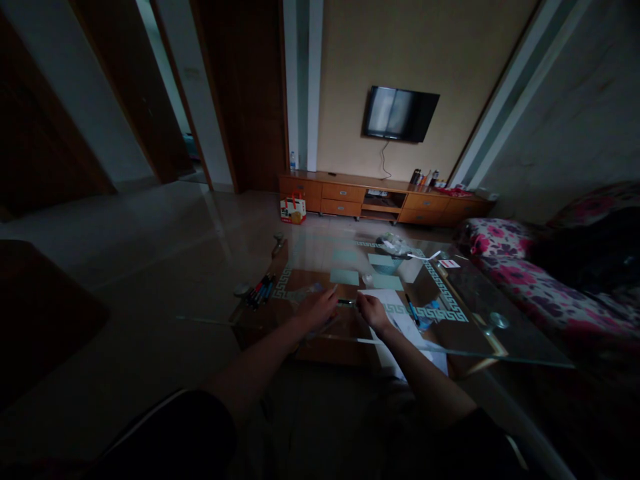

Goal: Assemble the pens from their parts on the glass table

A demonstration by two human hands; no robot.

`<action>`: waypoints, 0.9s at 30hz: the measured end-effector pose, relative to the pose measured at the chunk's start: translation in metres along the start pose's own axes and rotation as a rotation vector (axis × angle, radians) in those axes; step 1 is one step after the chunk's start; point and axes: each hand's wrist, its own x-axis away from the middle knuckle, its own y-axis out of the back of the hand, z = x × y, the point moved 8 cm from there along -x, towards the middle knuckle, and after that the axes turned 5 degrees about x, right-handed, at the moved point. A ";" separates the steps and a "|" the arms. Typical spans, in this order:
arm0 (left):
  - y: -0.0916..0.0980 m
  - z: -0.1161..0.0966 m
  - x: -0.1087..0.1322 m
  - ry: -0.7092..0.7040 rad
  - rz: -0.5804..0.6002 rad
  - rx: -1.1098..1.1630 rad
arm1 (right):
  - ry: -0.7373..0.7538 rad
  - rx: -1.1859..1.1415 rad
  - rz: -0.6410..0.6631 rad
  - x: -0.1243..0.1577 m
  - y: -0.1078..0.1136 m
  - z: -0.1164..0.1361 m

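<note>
Over the near part of the glass table, my left hand (319, 309) and my right hand (371, 311) face each other with fingers closed. A short dark pen (346, 302) spans the gap between them, one end in each hand. Something small and pale sticks up by my left fingers, too dim to name. Under my right forearm lie white sheets (385, 299). To the left is a bunch of pens (260, 292) with dark, red and blue parts. Another dark and blue pen (413, 310) lies to the right of my right hand.
The glass table top (310, 257) has a patterned border. On it are a clear plastic bag (393, 244), a red-and-white card (449, 264) and a crumpled white piece (367, 281). A floral sofa (530, 287) stands right; a TV cabinet (345, 193) and gift bag (293, 209) are beyond.
</note>
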 end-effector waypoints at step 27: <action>0.027 -0.006 0.012 -0.035 -0.089 -0.134 | -0.136 -0.319 0.302 0.011 -0.033 0.005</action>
